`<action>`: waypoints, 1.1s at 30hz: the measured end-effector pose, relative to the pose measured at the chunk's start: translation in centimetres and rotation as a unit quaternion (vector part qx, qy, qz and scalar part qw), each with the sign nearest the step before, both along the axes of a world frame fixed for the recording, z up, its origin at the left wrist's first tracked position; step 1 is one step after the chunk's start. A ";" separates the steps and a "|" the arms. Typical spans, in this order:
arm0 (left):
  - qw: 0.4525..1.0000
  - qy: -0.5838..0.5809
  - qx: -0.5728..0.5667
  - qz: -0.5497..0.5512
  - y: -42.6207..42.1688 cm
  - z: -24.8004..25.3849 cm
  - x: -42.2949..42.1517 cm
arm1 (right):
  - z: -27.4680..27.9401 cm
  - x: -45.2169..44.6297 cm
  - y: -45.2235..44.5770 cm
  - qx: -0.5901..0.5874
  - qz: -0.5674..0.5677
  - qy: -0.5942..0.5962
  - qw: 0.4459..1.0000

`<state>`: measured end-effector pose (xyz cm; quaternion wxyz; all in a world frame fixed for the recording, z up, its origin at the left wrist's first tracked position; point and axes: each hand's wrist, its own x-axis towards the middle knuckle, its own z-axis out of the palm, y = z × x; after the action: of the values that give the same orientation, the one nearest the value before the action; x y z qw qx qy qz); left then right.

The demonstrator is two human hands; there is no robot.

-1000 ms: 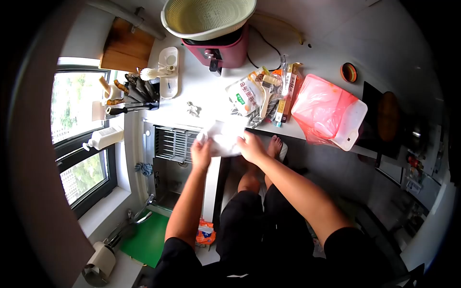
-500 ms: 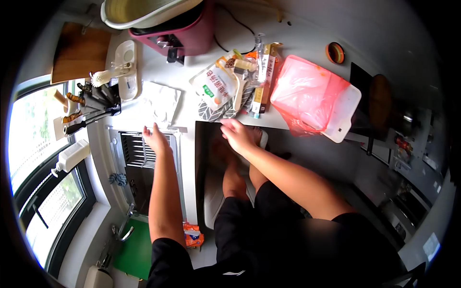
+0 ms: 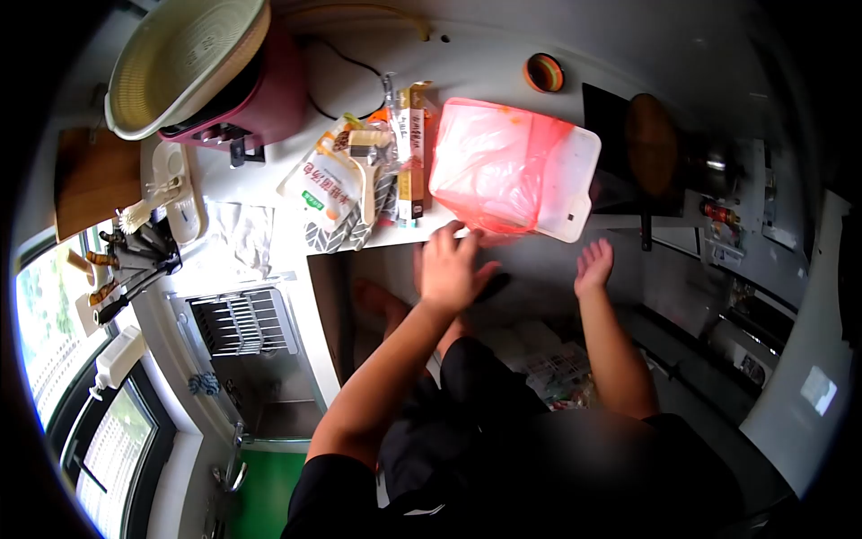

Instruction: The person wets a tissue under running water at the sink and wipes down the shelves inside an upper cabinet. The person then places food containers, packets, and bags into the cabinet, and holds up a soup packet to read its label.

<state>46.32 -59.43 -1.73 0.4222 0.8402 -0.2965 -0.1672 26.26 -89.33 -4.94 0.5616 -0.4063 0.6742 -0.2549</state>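
Note:
My left hand (image 3: 449, 272) is at the counter's front edge, thumb spread away from its fingers. Its fingertips are close to the lower edge of a red plastic bag (image 3: 485, 171); whether they touch it I cannot tell. That bag lies over a white cutting board (image 3: 579, 184) with a small hole at one corner. Below this corner, my right hand (image 3: 594, 265) hangs in the air, open, with nothing in it. Left of the bag lie a long narrow package (image 3: 412, 157), a white food packet (image 3: 321, 187) and a brush with a pale wooden handle (image 3: 368, 184).
A pink appliance (image 3: 269, 99) carries a pale basin (image 3: 180, 63) at the back left. Knives in a holder (image 3: 148, 260) stand by the window. The sink with a dish rack (image 3: 242, 323) is at left. A dark pan (image 3: 651, 148) sits at right.
My view has turned to the right. My left hand has moved from beside the sink to the red bag's edge, and my right hand has swung right, below the cutting board's corner.

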 end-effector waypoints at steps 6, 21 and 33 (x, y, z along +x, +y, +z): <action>0.995 -0.051 0.077 0.032 -8.8 -0.9 -2.2 | 1.9 7.6 -7.2 0.099 0.110 -0.157 0.976; 0.723 0.491 -0.349 0.338 -5.0 -1.8 4.8 | 4.7 8.7 -0.5 0.236 0.090 -0.343 0.905; 0.893 0.442 -0.077 0.036 -6.5 1.0 5.0 | 0.5 5.1 -3.6 0.369 0.304 -0.334 0.812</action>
<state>51.29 -65.90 -0.68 0.5790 0.6542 -0.0603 -0.4827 31.40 -92.97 -4.42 0.9090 -0.2426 0.3303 0.0764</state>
